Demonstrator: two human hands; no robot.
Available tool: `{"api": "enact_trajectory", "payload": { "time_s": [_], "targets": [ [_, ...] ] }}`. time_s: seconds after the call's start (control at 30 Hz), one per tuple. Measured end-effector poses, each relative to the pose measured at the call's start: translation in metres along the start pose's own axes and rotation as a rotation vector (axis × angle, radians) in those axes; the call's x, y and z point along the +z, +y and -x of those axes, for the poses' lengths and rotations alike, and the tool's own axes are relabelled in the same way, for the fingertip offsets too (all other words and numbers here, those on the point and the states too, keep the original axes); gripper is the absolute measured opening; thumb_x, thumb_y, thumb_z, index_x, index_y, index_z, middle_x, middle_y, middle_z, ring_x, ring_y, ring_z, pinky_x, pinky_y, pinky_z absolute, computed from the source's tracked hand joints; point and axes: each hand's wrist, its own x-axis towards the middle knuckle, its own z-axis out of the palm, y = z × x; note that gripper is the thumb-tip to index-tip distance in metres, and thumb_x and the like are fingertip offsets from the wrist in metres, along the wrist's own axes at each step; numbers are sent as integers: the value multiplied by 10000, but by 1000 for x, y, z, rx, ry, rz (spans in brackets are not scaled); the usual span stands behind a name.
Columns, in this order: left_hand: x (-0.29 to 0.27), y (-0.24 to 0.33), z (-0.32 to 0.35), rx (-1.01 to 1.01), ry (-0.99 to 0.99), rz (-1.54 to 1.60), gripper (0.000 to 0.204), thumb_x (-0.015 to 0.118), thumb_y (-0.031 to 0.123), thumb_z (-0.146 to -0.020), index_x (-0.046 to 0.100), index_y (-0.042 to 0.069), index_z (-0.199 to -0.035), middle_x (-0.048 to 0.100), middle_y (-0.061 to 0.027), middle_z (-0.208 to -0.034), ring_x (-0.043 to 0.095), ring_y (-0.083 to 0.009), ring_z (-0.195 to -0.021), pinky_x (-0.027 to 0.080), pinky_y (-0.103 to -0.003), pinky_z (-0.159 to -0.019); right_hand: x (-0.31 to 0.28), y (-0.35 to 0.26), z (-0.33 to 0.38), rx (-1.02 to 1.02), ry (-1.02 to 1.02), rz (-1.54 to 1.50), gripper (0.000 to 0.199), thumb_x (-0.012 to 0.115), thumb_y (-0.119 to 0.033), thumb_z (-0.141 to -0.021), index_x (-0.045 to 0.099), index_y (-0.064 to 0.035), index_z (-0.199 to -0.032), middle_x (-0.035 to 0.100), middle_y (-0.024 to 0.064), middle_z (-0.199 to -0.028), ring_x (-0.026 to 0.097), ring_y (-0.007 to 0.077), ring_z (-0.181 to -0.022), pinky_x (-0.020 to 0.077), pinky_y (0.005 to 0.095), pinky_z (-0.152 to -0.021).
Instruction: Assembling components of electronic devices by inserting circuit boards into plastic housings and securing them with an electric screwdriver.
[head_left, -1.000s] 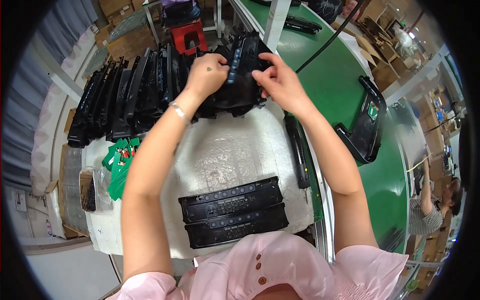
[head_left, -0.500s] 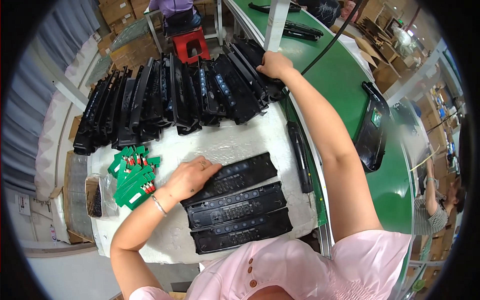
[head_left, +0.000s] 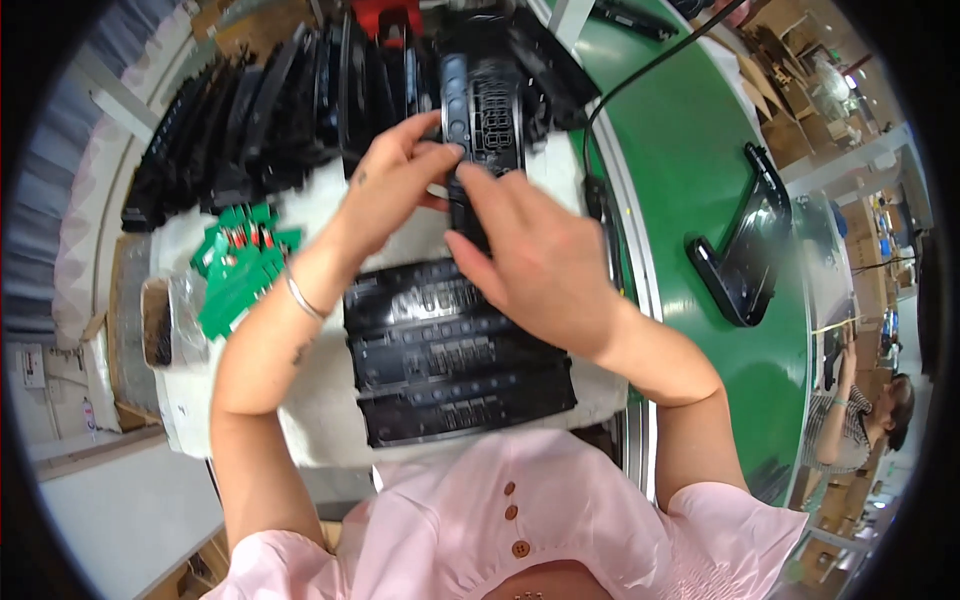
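Observation:
A black plastic panel (head_left: 497,115) with round buttons and cut-outs stands lengthwise away from me over the table. Its left edge is pinched between the thumb and fingers of my left hand (head_left: 385,190). My right hand (head_left: 545,255) closes on the panel's near end, its fingers slightly blurred and hiding part of it. Below the hands, three similar black panels lie in a stack of rows: a far panel (head_left: 415,300), a middle panel (head_left: 440,360) and a near panel (head_left: 465,410).
A row of upright black panels (head_left: 265,115) lines the table's far side. Green circuit boards (head_left: 235,275) lie at the left, beside a small box (head_left: 158,320). On the green bench (head_left: 690,330) at the right rests a glossy black housing (head_left: 745,260). Another person (head_left: 850,420) works far right.
My right hand has come back from the far row of panels with one of them. My left hand has lifted off the laid-out far panel and now also grips the fetched one.

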Motion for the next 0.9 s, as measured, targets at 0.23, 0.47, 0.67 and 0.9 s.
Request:
{"api": "enact_trajectory", "payload": {
  "time_s": [0.23, 0.47, 0.67, 0.9],
  "targets": [
    [-28, -19, 2, 612, -175, -1084, 359, 478, 34, -826, 510, 69, -1181, 606, -128, -939, 574, -282, -867, 466, -318, -753, -9, 79, 1, -7, 157, 187, 297, 648, -170, -724, 594, -62, -995, 569, 83, -927, 528, 259, -854, 451, 339, -719],
    [-48, -60, -3, 577, -160, -1414, 332, 513, 76, -800, 546, 123, -1127, 584, -58, -905, 548, -244, -862, 475, -347, -723, 53, 103, 34, 135, -213, -23, 305, 593, -163, -783, 574, -36, -1060, 578, 149, -1009, 516, 323, -957, 416, 374, -838],
    [-60, -65, 35, 542, -43, -1198, 306, 472, 165, -888, 512, 31, -1161, 534, -146, -1134, 478, -316, -1070, 391, -345, -900, 59, 99, 47, 209, -219, -185, 321, 544, -142, -821, 536, -17, -1118, 542, 179, -1093, 497, 338, -1036, 392, 361, -897],
    [-37, -103, 91, 201, 401, -714, 554, 454, 266, -907, 236, -13, -1333, 214, -273, -1382, 191, -378, -1304, 166, -385, -1071, 73, 85, 64, 350, -204, -272, 398, 519, -162, -854, 438, -18, -1216, 385, 214, -1271, 368, 347, -1197, 288, 359, -1006]
  ]
}}
